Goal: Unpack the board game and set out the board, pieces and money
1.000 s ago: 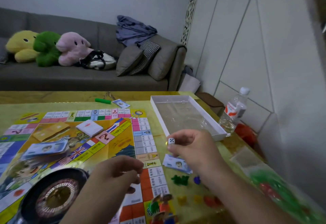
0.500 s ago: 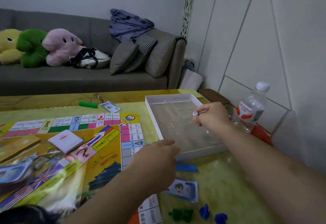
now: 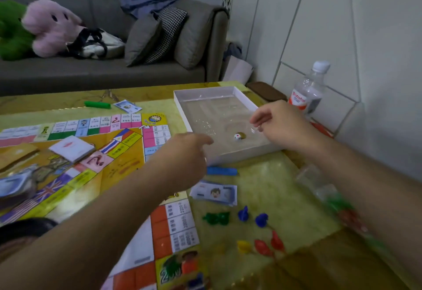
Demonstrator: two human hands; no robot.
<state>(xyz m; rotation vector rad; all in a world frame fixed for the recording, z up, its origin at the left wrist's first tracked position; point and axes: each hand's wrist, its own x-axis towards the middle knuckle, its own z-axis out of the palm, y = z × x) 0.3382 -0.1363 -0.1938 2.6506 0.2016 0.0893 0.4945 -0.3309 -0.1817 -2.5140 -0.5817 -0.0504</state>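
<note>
hands first: the right hand (image 3: 277,125) hangs over the 3 o'clock side of the shallow white cardboard box tray (image 3: 245,98), fingers loosely bent toward the left and holding nothing. the left hand (image 3: 182,152) reaches toward the tray's 9 o'clock wall with its fingers loosely curled and nothing in them; whether it touches the wall cannot be told. the two hands are apart, with the tray's floor between them.

a small white die with a red spot (image 3: 237,136) lies on the tray floor, between the hands and nearer the right one, at the edge of a small round recess.

the colourful paper game board (image 3: 127,152) lies flat on the yellow-green marbled table (image 3: 269,189), at 9 o'clock from the tray. on it sit a white card stack (image 3: 72,148) and, at its far 9 o'clock edge, a blurred pile of pale blue play money (image 3: 16,184).

at 6 o'clock from the tray lie a flat blue plastic strip (image 3: 222,171), then a loose bundle of pale banknotes with a cartoon face (image 3: 214,192). nearer still, small plastic pawns (image 3: 243,214) in green, blue, yellow and red lie scattered on the table.

at 12 o'clock from the board lie a green plastic stick (image 3: 97,104) and another small banknote (image 3: 127,106). a clear plastic water bottle with a red label (image 3: 308,91) stands by the wall at 2 o'clock from the tray.
</note>
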